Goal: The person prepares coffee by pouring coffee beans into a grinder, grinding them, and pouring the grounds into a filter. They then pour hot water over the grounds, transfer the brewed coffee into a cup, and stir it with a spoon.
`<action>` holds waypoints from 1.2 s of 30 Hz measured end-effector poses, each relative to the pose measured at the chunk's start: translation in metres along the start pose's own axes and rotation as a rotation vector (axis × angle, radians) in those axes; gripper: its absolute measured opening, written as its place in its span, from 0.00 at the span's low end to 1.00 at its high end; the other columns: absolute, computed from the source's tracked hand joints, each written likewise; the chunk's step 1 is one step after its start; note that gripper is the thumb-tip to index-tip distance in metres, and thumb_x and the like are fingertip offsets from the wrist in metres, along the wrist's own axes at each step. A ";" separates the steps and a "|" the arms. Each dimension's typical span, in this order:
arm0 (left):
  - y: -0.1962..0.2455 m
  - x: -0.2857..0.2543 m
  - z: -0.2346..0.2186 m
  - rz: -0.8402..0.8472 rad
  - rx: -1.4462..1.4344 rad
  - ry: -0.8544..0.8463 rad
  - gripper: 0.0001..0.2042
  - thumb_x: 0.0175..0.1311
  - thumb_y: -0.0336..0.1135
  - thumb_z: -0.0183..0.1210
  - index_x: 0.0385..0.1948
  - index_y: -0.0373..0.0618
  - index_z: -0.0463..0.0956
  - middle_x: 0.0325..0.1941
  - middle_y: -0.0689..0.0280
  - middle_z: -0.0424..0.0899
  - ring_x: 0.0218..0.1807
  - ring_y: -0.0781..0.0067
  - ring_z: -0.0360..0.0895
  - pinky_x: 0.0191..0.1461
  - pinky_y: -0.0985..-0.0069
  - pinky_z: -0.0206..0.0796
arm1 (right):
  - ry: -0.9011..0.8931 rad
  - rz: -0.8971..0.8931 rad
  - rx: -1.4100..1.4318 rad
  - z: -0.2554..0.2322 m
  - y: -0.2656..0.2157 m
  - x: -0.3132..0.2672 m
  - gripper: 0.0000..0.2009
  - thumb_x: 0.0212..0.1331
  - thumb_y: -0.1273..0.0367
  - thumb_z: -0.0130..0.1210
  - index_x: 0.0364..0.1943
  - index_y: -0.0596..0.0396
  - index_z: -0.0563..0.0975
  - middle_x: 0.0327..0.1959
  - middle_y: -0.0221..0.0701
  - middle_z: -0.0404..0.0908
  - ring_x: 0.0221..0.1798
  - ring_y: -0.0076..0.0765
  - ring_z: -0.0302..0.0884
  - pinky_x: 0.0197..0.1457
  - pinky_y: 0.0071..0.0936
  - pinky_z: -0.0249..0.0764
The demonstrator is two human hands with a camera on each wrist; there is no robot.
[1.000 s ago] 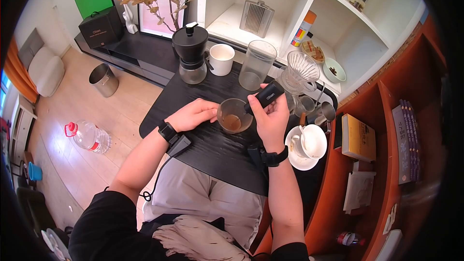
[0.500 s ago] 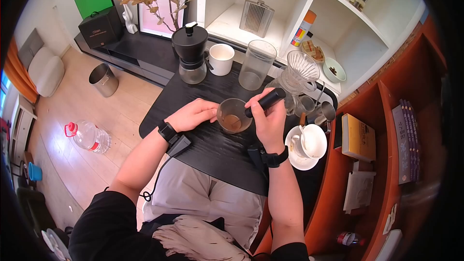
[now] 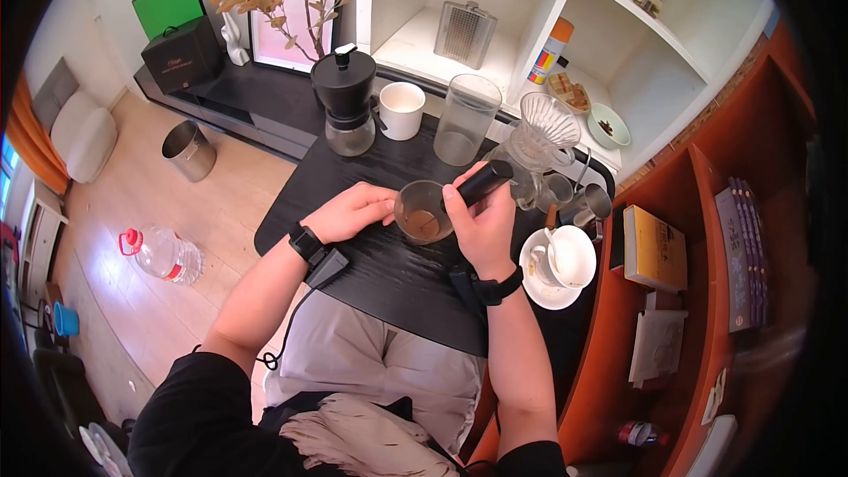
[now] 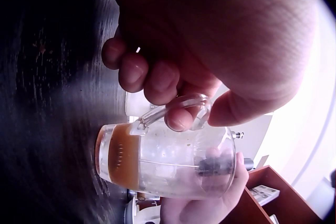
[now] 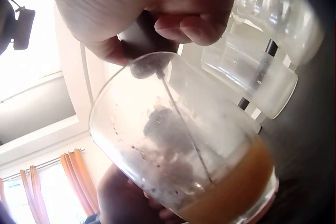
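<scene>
Grips a black frother point(image 3: 484, 183) with the right hand point(image 3: 484, 223), fingers and thumb curled round the body, with the long axis slanting down and leftward to the rim of the glass cup point(image 3: 427, 199). Reaches on inside by a thin rod point(image 5: 181, 113), down to the brown liquid point(image 5: 239, 187) near the base; cannot tell how far dipped. Holds the cup from the other side by the clear handle point(image 4: 155, 115), with the left hand point(image 3: 353, 208) pinched on the loop. To be found upright on the dark surface point(image 3: 406, 278), between the 2 hands, just left of the right hand. Behind, toward the white shelves point(image 3: 415, 42): a grinder point(image 3: 344, 93), a mug point(image 3: 402, 113) and a tall glass point(image 3: 464, 119), then a dripper point(image 3: 546, 124) farther right. Near the right wrist: a teacup point(image 3: 576, 256) on a saucer point(image 3: 552, 300). Off right: a red-brown bookcase point(image 3: 596, 336). Off left, on the wood floor point(image 3: 231, 208): a bottle point(image 3: 163, 256) and a metal bin point(image 3: 188, 155).
</scene>
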State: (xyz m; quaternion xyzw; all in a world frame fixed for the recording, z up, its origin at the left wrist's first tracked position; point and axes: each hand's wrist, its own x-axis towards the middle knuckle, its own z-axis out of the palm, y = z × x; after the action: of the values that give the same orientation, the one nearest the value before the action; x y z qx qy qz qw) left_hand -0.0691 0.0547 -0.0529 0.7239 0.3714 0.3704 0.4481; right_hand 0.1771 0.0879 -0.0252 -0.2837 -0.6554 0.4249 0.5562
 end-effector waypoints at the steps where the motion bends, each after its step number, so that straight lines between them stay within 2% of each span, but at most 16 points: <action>1: 0.001 0.000 0.000 0.003 -0.004 0.004 0.19 0.82 0.45 0.50 0.33 0.40 0.75 0.28 0.72 0.73 0.32 0.79 0.66 0.38 0.76 0.60 | 0.023 -0.013 -0.088 -0.001 0.005 -0.001 0.12 0.66 0.72 0.67 0.44 0.58 0.74 0.34 0.25 0.81 0.31 0.12 0.71 0.34 0.15 0.68; 2: 0.004 0.000 0.000 0.005 0.001 -0.003 0.19 0.82 0.45 0.50 0.33 0.40 0.75 0.28 0.72 0.73 0.32 0.79 0.66 0.38 0.76 0.60 | 0.050 -0.026 -0.175 -0.001 0.009 -0.002 0.11 0.68 0.69 0.67 0.41 0.58 0.76 0.33 0.24 0.80 0.29 0.12 0.69 0.32 0.15 0.66; 4: 0.010 0.000 0.001 -0.016 -0.006 0.012 0.17 0.80 0.41 0.48 0.29 0.40 0.72 0.27 0.68 0.74 0.34 0.74 0.68 0.43 0.74 0.64 | 0.113 -0.079 -0.144 0.002 0.012 -0.002 0.10 0.69 0.67 0.67 0.41 0.58 0.77 0.32 0.23 0.80 0.28 0.12 0.69 0.31 0.16 0.66; 7: 0.007 -0.001 0.002 -0.059 -0.005 0.017 0.17 0.81 0.41 0.48 0.28 0.41 0.72 0.27 0.69 0.73 0.33 0.76 0.67 0.43 0.74 0.64 | 0.190 -0.156 -0.121 -0.004 0.002 -0.002 0.09 0.71 0.66 0.65 0.42 0.58 0.80 0.29 0.22 0.80 0.26 0.13 0.68 0.30 0.18 0.65; 9: 0.003 -0.001 0.003 -0.056 -0.014 0.005 0.18 0.81 0.41 0.48 0.28 0.41 0.71 0.26 0.70 0.72 0.32 0.77 0.66 0.41 0.74 0.63 | 0.059 -0.049 -0.171 -0.011 -0.005 -0.002 0.08 0.71 0.67 0.65 0.42 0.58 0.82 0.28 0.22 0.81 0.25 0.13 0.68 0.30 0.18 0.66; 11: 0.001 0.002 0.003 -0.109 -0.045 0.032 0.19 0.82 0.42 0.48 0.28 0.40 0.71 0.26 0.72 0.72 0.32 0.77 0.66 0.40 0.73 0.63 | 0.109 -0.059 -0.126 -0.011 -0.006 0.000 0.09 0.71 0.66 0.66 0.41 0.58 0.84 0.28 0.23 0.82 0.24 0.14 0.69 0.30 0.18 0.66; 13: 0.009 0.015 0.000 -0.112 -0.035 -0.010 0.17 0.80 0.40 0.47 0.28 0.39 0.71 0.25 0.69 0.73 0.31 0.75 0.68 0.39 0.72 0.64 | 0.124 -0.056 -0.149 -0.012 -0.012 -0.001 0.10 0.71 0.65 0.66 0.41 0.58 0.84 0.28 0.23 0.82 0.24 0.14 0.69 0.29 0.20 0.66; 16: 0.034 0.039 -0.011 -0.009 0.168 -0.218 0.13 0.69 0.34 0.47 0.29 0.34 0.74 0.25 0.64 0.75 0.31 0.70 0.71 0.40 0.72 0.66 | 0.122 -0.095 -0.169 -0.015 -0.009 -0.001 0.12 0.69 0.62 0.68 0.38 0.57 0.82 0.24 0.25 0.79 0.22 0.18 0.67 0.27 0.23 0.64; 20: 0.041 0.056 -0.008 0.003 0.157 -0.270 0.12 0.68 0.34 0.49 0.29 0.34 0.75 0.23 0.60 0.75 0.28 0.67 0.71 0.39 0.70 0.68 | 0.115 -0.129 -0.254 -0.018 -0.015 -0.001 0.13 0.66 0.61 0.69 0.34 0.56 0.81 0.20 0.27 0.75 0.20 0.23 0.67 0.26 0.26 0.64; 25: 0.026 0.053 -0.002 0.034 0.185 -0.144 0.12 0.66 0.33 0.51 0.29 0.32 0.76 0.23 0.57 0.75 0.27 0.68 0.70 0.37 0.68 0.67 | 0.114 -0.169 -0.171 -0.016 -0.025 -0.001 0.13 0.65 0.61 0.70 0.34 0.56 0.82 0.20 0.28 0.74 0.20 0.23 0.67 0.25 0.25 0.64; 29: 0.010 0.039 0.003 -0.002 0.037 -0.053 0.12 0.66 0.33 0.51 0.29 0.32 0.76 0.23 0.56 0.74 0.27 0.67 0.69 0.36 0.67 0.66 | 0.076 -0.142 -0.352 -0.022 -0.028 -0.001 0.12 0.65 0.62 0.70 0.40 0.56 0.84 0.24 0.28 0.79 0.19 0.22 0.70 0.25 0.23 0.65; 31: 0.006 0.036 0.002 0.010 0.070 -0.033 0.11 0.65 0.32 0.52 0.29 0.32 0.77 0.24 0.54 0.75 0.27 0.61 0.71 0.36 0.66 0.67 | 0.067 -0.134 -0.241 -0.019 -0.034 -0.001 0.10 0.65 0.65 0.70 0.41 0.56 0.85 0.26 0.22 0.81 0.24 0.12 0.70 0.27 0.16 0.66; 32: 0.007 0.036 0.002 0.005 0.065 -0.027 0.11 0.65 0.32 0.52 0.29 0.32 0.77 0.24 0.54 0.75 0.27 0.61 0.71 0.36 0.66 0.67 | 0.012 -0.118 -0.242 -0.021 -0.034 -0.002 0.09 0.65 0.66 0.70 0.42 0.56 0.85 0.26 0.22 0.81 0.24 0.12 0.70 0.27 0.16 0.66; 33: 0.008 0.037 0.002 0.082 0.120 0.002 0.10 0.64 0.31 0.52 0.28 0.32 0.77 0.25 0.53 0.75 0.27 0.56 0.73 0.36 0.64 0.68 | 0.007 -0.114 -0.242 -0.022 -0.031 -0.003 0.09 0.65 0.66 0.70 0.42 0.56 0.85 0.26 0.22 0.81 0.24 0.12 0.70 0.27 0.16 0.66; 34: 0.010 0.038 0.003 0.158 0.175 0.029 0.09 0.63 0.30 0.53 0.28 0.33 0.77 0.25 0.51 0.76 0.27 0.52 0.75 0.36 0.63 0.68 | 0.033 -0.131 -0.309 -0.022 -0.029 -0.003 0.10 0.63 0.65 0.71 0.41 0.56 0.85 0.27 0.24 0.82 0.22 0.15 0.70 0.26 0.18 0.66; 36: 0.009 0.038 0.002 0.164 0.211 0.069 0.08 0.62 0.29 0.53 0.27 0.33 0.77 0.26 0.51 0.77 0.28 0.50 0.76 0.36 0.62 0.68 | 0.109 -0.147 -0.323 -0.020 -0.028 -0.003 0.12 0.61 0.64 0.73 0.39 0.56 0.85 0.26 0.26 0.83 0.19 0.19 0.71 0.24 0.21 0.66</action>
State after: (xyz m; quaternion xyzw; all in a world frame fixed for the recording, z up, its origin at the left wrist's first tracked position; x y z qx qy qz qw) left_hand -0.0485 0.0837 -0.0381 0.7817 0.3633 0.3893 0.3245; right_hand 0.2000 0.0764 -0.0015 -0.3432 -0.7031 0.2561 0.5676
